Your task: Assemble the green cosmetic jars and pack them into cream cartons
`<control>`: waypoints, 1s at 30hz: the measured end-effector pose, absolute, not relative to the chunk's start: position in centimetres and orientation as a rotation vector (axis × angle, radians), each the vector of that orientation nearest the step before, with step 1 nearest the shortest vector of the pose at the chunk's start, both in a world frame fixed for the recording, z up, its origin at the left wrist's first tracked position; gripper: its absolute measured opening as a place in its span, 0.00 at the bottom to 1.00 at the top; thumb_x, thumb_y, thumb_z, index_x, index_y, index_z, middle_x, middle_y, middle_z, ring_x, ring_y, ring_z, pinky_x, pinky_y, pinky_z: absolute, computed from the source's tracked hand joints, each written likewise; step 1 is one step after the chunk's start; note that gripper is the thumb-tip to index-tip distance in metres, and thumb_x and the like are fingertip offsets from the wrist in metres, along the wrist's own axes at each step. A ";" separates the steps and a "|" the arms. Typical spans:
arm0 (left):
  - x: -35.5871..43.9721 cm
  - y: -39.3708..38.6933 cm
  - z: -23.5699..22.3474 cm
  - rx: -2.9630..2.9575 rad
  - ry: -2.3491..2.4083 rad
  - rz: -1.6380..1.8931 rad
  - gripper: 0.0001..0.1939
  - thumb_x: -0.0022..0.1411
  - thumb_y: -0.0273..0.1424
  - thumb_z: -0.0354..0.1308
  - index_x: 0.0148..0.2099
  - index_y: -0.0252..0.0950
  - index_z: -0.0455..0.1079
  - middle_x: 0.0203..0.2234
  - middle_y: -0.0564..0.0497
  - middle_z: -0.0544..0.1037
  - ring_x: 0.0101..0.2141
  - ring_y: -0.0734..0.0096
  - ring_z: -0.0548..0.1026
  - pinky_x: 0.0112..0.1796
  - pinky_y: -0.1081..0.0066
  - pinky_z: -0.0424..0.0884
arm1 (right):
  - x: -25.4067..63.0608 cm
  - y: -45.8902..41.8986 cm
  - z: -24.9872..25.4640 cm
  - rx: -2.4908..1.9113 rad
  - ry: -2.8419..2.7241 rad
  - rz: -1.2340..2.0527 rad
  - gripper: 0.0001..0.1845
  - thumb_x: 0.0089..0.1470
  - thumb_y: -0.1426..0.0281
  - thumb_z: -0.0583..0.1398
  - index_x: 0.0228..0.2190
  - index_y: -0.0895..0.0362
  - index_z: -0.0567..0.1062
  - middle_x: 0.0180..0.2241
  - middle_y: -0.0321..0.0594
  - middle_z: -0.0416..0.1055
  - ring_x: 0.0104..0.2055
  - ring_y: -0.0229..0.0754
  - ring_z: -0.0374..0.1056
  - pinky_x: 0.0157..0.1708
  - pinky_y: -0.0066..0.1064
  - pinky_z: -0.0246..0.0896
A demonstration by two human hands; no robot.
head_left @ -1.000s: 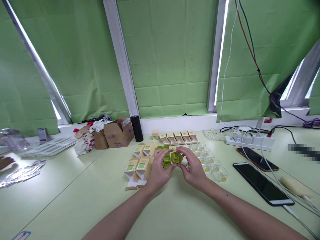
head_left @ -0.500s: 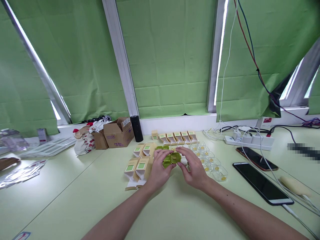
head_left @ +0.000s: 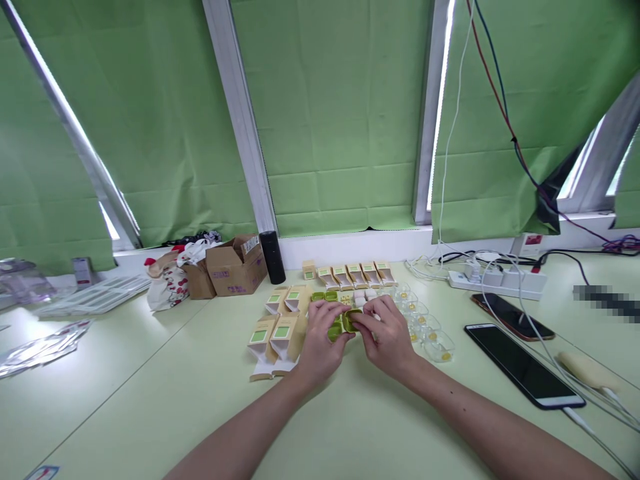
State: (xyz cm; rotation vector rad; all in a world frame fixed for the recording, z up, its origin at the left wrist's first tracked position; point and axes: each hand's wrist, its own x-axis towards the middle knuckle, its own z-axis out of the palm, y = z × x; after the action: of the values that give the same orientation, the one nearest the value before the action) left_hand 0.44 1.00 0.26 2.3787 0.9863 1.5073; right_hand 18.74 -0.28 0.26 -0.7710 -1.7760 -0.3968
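Over the middle of the table, my left hand grips a small olive-green square container by its side, its open face turned toward me. The fingers of my right hand are closed at that container, tips pressed into its opening and thumb at its right edge. What the fingertips touch inside is hidden. More green containers lie behind and under my hands. Small white cylinders stand just beyond. Clear plastic cases with yellow dots form rows right of my right hand. Open small cartons with green labels lie left of my left hand.
A row of small cartons lies at the back. Behind left are a cardboard box, a black cylinder and a patterned bag. Phones, cables and a power strip occupy the right. Silvery packets lie far left.
My right hand's fingers have moved from the container's rim into its opening. The container has tipped slightly. Another person's hand at the far left edge has left the view.
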 end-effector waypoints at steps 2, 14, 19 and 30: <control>0.4 1.0 0.1 2.405 0.963 1.520 0.24 0.60 0.22 0.67 0.57 0.43 0.74 0.50 0.47 0.78 0.54 0.54 0.67 0.56 0.52 0.70 | 18.8 -0.3 0.2 -0.779 -1.776 -0.405 0.12 0.60 0.80 0.60 0.39 0.55 0.81 0.33 0.42 0.68 0.38 0.46 0.61 0.34 0.37 0.60; 0.4 1.1 -0.2 2.469 0.922 1.529 0.24 0.61 0.21 0.66 0.57 0.43 0.73 0.50 0.45 0.77 0.54 0.53 0.66 0.55 0.51 0.70 | 18.7 -0.1 0.0 -0.792 -1.768 -0.421 0.11 0.59 0.81 0.60 0.34 0.55 0.79 0.32 0.42 0.68 0.37 0.46 0.60 0.33 0.37 0.57; 0.4 1.3 -0.4 2.491 0.932 1.536 0.24 0.61 0.22 0.65 0.58 0.43 0.73 0.50 0.45 0.77 0.54 0.53 0.66 0.55 0.50 0.71 | 18.7 0.0 -0.1 -0.802 -1.780 -0.422 0.11 0.59 0.82 0.59 0.32 0.56 0.78 0.31 0.41 0.67 0.36 0.45 0.59 0.33 0.36 0.56; 0.5 1.0 0.0 2.523 0.982 1.550 0.23 0.62 0.22 0.63 0.58 0.43 0.74 0.49 0.45 0.78 0.53 0.52 0.68 0.54 0.47 0.72 | 18.6 0.0 -0.1 -0.836 -1.812 -0.444 0.11 0.61 0.82 0.57 0.33 0.56 0.76 0.32 0.42 0.68 0.36 0.46 0.60 0.33 0.37 0.56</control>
State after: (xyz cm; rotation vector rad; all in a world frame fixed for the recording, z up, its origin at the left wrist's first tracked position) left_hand 0.48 1.02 0.01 2.5230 0.9819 1.5496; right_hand 18.59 -0.04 -0.14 -0.8361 -1.8115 -0.4441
